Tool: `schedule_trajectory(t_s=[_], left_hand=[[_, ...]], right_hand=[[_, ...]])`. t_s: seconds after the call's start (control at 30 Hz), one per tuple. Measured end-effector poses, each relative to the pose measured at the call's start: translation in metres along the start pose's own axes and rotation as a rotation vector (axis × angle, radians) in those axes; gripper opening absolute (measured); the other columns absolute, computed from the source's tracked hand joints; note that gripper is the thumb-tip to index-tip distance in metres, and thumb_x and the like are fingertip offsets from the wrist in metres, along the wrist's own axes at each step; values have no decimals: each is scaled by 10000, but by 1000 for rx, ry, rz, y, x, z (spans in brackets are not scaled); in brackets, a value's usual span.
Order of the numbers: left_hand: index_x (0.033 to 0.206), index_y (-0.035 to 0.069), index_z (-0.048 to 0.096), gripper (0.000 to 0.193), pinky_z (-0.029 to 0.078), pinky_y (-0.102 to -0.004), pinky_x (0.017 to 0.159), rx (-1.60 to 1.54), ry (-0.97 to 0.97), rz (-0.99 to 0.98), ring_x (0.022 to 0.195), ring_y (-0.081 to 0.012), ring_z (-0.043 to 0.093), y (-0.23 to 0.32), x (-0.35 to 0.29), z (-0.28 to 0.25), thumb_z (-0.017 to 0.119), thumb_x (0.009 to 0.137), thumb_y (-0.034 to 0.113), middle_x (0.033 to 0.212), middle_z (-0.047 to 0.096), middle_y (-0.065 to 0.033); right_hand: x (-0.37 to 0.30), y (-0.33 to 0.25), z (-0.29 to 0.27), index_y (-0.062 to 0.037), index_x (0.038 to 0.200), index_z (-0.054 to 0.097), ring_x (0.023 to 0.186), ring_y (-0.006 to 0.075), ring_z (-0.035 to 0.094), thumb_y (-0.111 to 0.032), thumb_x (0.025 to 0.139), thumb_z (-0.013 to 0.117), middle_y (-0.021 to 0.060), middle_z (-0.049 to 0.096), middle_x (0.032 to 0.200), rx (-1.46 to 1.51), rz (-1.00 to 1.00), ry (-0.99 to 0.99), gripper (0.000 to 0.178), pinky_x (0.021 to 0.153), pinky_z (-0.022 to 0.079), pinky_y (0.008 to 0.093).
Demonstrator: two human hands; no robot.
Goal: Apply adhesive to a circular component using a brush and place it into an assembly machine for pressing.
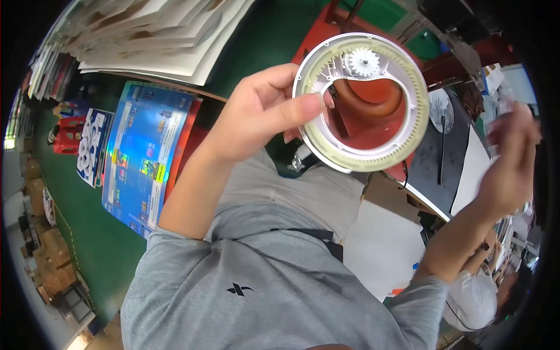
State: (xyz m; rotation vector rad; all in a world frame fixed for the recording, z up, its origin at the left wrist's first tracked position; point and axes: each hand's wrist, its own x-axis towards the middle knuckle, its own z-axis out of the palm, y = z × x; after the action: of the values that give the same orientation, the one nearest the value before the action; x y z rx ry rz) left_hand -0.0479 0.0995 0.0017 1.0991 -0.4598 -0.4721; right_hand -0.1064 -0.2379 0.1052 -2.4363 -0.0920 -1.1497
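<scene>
My left hand [262,114] grips a white plastic ring [361,102] by its left rim, thumb across the front. The ring has a toothed yellowish outer band and a small white gear [363,61] mounted near its top. It is held up in front of me over a red stool [373,96] seen through its opening. My right hand [510,157] is raised at the far right, blurred, near a clear thin object that I cannot make out. Whether it holds that object is unclear.
A stack of large white and brown sheets [157,41] lies at the top left. Colourful printed boxes [143,154] lie on the green floor [93,239] at left. A dark work table [449,151] stands at right. Another person in white [475,297] is at the lower right.
</scene>
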Motion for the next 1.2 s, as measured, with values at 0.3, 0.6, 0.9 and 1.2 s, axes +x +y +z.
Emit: schedule_trajectory(t_s=[0.3, 0.6, 0.9, 1.2], left_hand=[[1338, -22, 635, 365, 558, -285, 901, -138, -210, -161, 1050, -127, 682, -57, -8, 48, 756, 1024, 119, 1193, 709, -59], [1115, 1, 727, 136, 518, -225, 765, 314, -68, -598, 865, -52, 651, -91, -74, -17, 733, 1035, 111, 919, 714, 6], [1105, -4, 714, 190, 564, -306, 755, 655, 862, -431, 842, -148, 684, -79, -149, -164, 697, 1024, 167, 926, 734, -54], [1648, 12, 345, 1109, 359, -581, 1243, 1550, 814, -824, 1484, -584, 390, -87, -264, -240, 868, 819, 531, 1623, 367, -395]], right_hand=[[-150, 1, -5, 73, 1333, 507, 555, 125, 541, -382, 1124, 476, 96, 636, 852, 1177, 781, -342, 502, 464, 402, 244], [-209, 264, -133, 13, 1065, 665, 754, 177, 652, -304, 1116, 559, 117, 735, 915, 1071, 1267, 344, 338, 693, 532, 308], [-227, 425, -215, 34, 1644, 359, 1396, 313, 574, -221, 1101, 570, 194, 523, 1616, 1195, 1500, 413, 636, 1208, 424, 476], [-214, 201, -116, -21, 1504, 512, 1148, 208, 584, -396, 1112, 591, 163, 637, 1344, 482, 947, -304, 548, 1004, 438, 341]])
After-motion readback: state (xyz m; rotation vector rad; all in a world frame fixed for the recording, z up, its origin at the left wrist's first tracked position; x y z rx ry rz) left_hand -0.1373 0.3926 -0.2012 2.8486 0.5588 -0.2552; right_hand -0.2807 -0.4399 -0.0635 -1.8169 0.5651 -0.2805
